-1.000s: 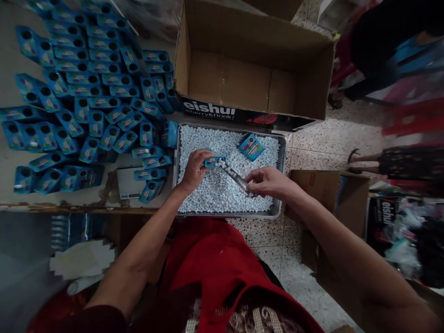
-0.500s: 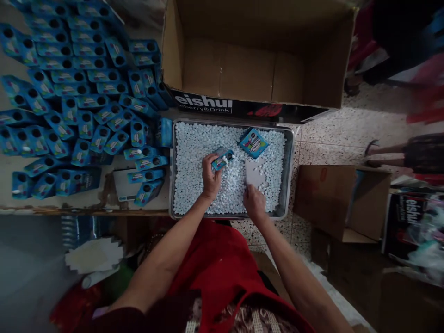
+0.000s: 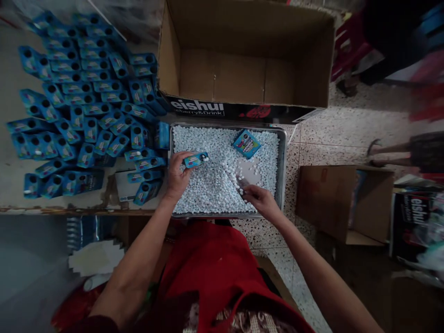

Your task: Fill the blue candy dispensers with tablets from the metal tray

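My left hand (image 3: 177,178) grips a small blue candy box (image 3: 194,160) over the left side of the metal tray (image 3: 283,171). White candies show at the box's round hole. Small white candies (image 3: 204,189) fill most of the tray. My right hand (image 3: 262,199) is low over the tray's right half, fingers pinched together at the candies. A greyish, see-through shape lies at its fingertips, too blurred to name. Just above, a patch of tray bottom (image 3: 250,169) shows through. Another blue candy box (image 3: 247,143) lies on the candies at the upper right.
Many blue candy boxes (image 3: 83,98) with round holes stand packed on the table (image 3: 14,185) at left. A large open cardboard carton (image 3: 239,76) sits behind the tray. Another carton (image 3: 324,201) is on the right. A person's legs (image 3: 391,150) show at far right.
My left hand has moved left with the candy box, from mid-tray toward the left rim. My right hand has shifted slightly right and its fingers now point left. The view has shifted a little.
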Demonstrator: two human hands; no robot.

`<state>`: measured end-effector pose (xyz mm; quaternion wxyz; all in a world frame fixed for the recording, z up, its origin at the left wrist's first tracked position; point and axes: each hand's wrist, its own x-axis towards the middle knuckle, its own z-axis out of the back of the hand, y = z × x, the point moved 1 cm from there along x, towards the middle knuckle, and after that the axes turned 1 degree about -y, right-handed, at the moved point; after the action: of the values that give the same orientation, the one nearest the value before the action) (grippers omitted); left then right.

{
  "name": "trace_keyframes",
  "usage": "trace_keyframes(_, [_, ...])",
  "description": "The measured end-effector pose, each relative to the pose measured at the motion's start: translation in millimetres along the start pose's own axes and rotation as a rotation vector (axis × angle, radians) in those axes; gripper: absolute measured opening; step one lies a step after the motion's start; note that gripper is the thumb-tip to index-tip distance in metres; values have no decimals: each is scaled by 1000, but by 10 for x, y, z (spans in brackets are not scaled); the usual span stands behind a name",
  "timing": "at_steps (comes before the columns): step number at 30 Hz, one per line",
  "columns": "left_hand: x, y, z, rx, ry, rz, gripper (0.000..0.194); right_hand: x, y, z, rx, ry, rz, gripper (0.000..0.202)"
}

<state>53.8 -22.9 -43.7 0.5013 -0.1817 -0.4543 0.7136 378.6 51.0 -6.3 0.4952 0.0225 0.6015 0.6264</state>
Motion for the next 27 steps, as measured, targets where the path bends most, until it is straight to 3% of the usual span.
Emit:
trace_keyframes(3, [-110, 45, -20, -99, -26, 79, 33, -13, 248, 97, -19, 72, 32, 30])
trace_keyframes(8, [-259, 58, -206, -325, 12, 241, 36, 75, 479, 255, -130, 124, 79, 29])
trace_keyframes(13, [-280, -9, -383, -449, 35, 203, 33, 124, 700, 396, -317, 188, 113, 21])
trace_keyframes(18, [-241, -158, -331, -257, 21, 69, 28, 114, 1032, 454, -497, 225, 80, 24])
trace_keyframes(22, [-164, -312, -285, -46, 135, -85, 31, 89, 1202, 477, -535, 258, 10, 28])
trace_keyframes(25, [-120, -339, -284, 18, 167, -107, 38, 27, 1133, 528, -500, 261, 4, 28])
trace_keyframes(27, [-118, -325, -261, 68, 146, -70, 38, -39, 950, 571, -491, 227, 14, 28])
